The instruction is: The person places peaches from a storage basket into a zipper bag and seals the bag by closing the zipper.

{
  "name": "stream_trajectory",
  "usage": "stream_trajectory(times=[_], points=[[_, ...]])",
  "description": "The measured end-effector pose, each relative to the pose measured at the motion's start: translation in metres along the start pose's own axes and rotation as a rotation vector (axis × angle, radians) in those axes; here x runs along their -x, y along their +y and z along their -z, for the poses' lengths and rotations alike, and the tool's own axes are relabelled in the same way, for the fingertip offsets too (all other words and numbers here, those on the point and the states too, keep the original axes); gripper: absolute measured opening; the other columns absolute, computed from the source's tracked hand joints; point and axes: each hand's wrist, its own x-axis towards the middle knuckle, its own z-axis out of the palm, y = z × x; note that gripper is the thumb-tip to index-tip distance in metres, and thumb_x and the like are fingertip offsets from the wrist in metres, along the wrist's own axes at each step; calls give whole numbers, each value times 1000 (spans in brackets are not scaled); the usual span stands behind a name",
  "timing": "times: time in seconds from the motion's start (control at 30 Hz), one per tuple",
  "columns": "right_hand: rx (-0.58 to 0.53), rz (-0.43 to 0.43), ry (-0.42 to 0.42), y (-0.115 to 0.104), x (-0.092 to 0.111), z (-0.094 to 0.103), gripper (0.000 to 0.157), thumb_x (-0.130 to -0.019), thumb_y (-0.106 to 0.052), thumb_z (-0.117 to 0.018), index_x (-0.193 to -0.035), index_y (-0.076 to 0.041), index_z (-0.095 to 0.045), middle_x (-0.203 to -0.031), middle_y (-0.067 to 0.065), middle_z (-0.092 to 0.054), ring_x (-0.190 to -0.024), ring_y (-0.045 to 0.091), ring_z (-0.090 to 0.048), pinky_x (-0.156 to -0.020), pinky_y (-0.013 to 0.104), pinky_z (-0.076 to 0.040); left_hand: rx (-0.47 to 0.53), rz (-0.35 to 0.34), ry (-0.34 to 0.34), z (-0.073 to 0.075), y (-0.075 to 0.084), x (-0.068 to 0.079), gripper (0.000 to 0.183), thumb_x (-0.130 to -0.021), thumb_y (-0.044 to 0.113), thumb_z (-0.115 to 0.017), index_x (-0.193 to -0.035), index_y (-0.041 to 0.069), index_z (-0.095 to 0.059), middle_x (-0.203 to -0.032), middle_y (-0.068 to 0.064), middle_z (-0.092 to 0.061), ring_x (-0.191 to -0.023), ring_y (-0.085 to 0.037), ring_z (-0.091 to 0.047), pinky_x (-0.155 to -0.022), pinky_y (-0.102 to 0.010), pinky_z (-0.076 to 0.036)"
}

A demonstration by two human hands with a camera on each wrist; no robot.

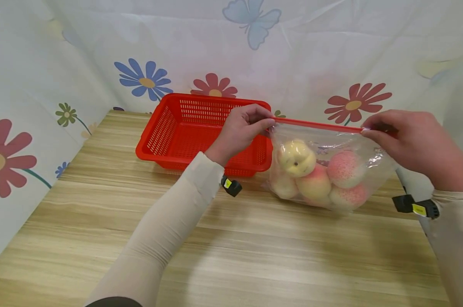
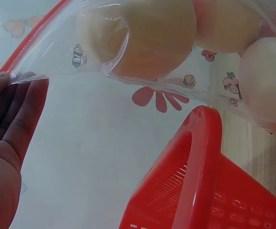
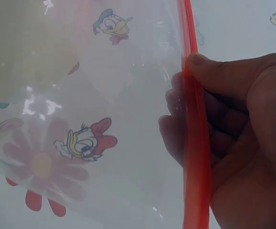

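Note:
A clear zip bag with a red top strip and small cartoon prints holds several peaches, some yellowish, some pink. My left hand pinches the left end of the red strip between thumb and fingers. Toward the strip's right end, my right hand pinches it the same way. In the right wrist view, the thumb lies on the near side of the strip and the fingertips show through the plastic behind it. The fruit sits low in the bag, whose bottom is at the tabletop; contact is hard to tell.
A red plastic basket with slotted walls stands left of the bag, behind my left forearm; no contents show in it. The wood-grain table extends toward me. A white cloth printed with flowers and a butterfly hangs behind.

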Motion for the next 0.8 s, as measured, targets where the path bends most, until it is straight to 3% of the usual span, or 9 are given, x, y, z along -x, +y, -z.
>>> stream_trajectory(times=[0.23, 0.67, 0.8], points=[[-16, -8, 27, 4, 4, 2, 13, -84, -11, -73, -97, -9, -72, -83, 9, -71, -67, -16, -41, -64, 9, -33, -2, -1, 1, 0, -1, 0, 16, -90, 14, -68, -103, 4, -69, -100, -26, -67, -80, -27, -68, -80, -36, -59], [-10, -25, 38, 12, 9, 3, 15, -84, -10, -73, -98, -6, -72, -83, 12, -71, -66, -15, -39, -61, 5, -31, -10, 7, 4, 1, -1, 0, 17, -90, 15, -68, -103, 4, -69, -101, -26, -67, -81, -26, -68, -80, -35, -59], [-2, -27, 43, 14, 11, 2, 17, -83, -8, -74, -99, -4, -71, -84, 14, -71, -66, -13, -40, -61, 2, -30, -16, 17, 7, 0, 0, 1, 17, -90, 15, -68, -103, 5, -69, -98, -19, -70, -81, -26, -68, -80, -36, -59]])
